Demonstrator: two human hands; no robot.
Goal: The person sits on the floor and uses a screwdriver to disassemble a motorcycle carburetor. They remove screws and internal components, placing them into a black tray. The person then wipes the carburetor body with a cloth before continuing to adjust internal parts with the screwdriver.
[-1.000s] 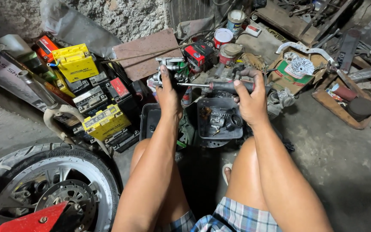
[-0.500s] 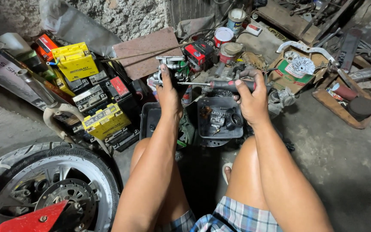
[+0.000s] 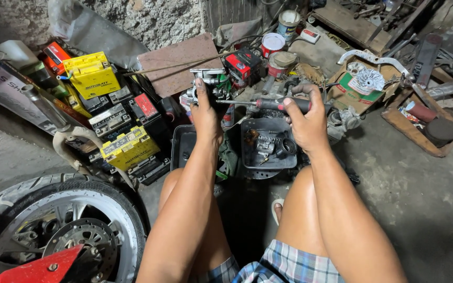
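Note:
My left hand [image 3: 205,112] grips a small metal carburettor-like part [image 3: 207,79] held up in front of me. My right hand [image 3: 305,118] is closed around the dark handle of a screwdriver [image 3: 276,104]. Its shaft points left and its tip meets the metal part. Both forearms reach out over my bare knees. Below the hands sits a dark plastic tray [image 3: 252,157] with several small metal engine parts in it.
Stacked yellow and black batteries [image 3: 114,118] lie to the left beside an exhaust pipe [image 3: 48,112]. A motorcycle wheel [image 3: 64,230] fills the lower left. Paint cans [image 3: 273,44], a cardboard box [image 3: 365,84] and tools clutter the back and right. Bare concrete floor [image 3: 420,199] spreads at the right.
Both hands with the metal part and screwdriver have shifted very slightly; otherwise the scene is the same.

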